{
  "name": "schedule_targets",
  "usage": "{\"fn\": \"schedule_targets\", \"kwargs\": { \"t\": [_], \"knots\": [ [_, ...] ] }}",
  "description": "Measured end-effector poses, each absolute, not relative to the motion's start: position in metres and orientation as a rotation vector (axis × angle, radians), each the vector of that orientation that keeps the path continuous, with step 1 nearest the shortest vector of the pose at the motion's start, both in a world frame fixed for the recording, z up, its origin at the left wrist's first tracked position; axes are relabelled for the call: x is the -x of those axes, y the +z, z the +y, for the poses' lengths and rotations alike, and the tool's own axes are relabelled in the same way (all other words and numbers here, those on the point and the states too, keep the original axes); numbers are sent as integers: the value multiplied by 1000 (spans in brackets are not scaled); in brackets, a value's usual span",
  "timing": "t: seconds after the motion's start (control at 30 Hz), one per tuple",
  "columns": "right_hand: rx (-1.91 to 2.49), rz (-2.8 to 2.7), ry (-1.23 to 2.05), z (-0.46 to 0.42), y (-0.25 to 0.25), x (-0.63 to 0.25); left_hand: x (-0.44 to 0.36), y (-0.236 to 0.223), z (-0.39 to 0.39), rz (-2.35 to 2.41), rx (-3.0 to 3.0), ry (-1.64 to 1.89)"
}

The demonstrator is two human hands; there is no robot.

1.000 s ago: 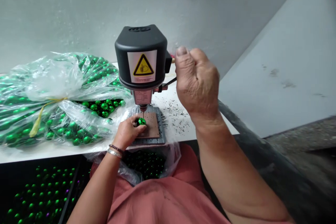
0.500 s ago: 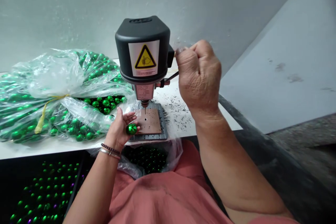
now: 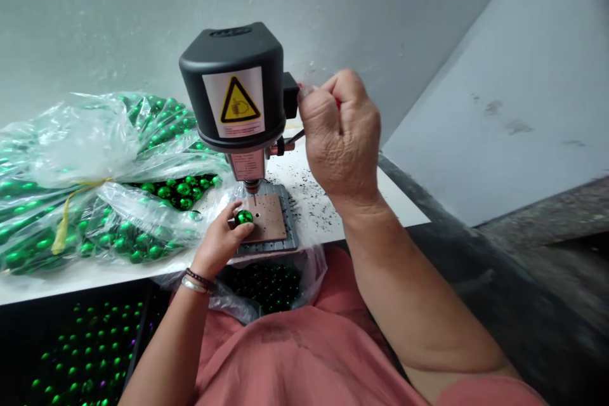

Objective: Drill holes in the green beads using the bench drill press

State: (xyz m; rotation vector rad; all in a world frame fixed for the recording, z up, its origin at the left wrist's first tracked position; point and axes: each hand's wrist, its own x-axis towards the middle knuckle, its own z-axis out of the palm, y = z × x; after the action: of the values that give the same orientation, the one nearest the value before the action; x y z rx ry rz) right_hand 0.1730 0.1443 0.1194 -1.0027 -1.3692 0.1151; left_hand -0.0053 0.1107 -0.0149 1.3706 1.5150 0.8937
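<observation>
Along the white bench, a tied plastic bag of shiny green balls sits leftmost; the left hand pinches one green ball over a brown pad, just beside the drill bit; a small drill press stands between the hands; the right hand, well apart, clamps its lever.

Place: small workshop, a bench set up for drilling shiny ornaments
Machine: benchtop drill press, black motor housing, yellow warning label, mid-bench
Bench: white workbench, dark drill shavings scattered right of the drill
Stock: clear plastic bags of shiny green balls at far left; more balls in a dark bin at near left
Surroundings: bare grey plastered wall beyond; rough grey concrete ledge at right
</observation>
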Motion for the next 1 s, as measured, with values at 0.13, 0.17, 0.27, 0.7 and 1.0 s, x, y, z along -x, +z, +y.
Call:
{"fn": "schedule_targets", "kwargs": {
  "t": [0.13,0.17,0.27,0.7,1.0],
  "knots": [
    [1034,-1389,90,145,119,-175,5,-16,116,1670,-1700,689],
    [1043,-1395,78,145,119,-175,5,-16,118,1689,-1727,650],
    [1048,-1408,65,146,119,-176,5,-15,123,1687,-1702,583],
    [1104,-1429,43,164,130,-178,0,-15,132,1664,-1674,619],
    [1252,-1439,88,186,147,-177,-4,-20,135,1671,-1785,638]
  ]
}}
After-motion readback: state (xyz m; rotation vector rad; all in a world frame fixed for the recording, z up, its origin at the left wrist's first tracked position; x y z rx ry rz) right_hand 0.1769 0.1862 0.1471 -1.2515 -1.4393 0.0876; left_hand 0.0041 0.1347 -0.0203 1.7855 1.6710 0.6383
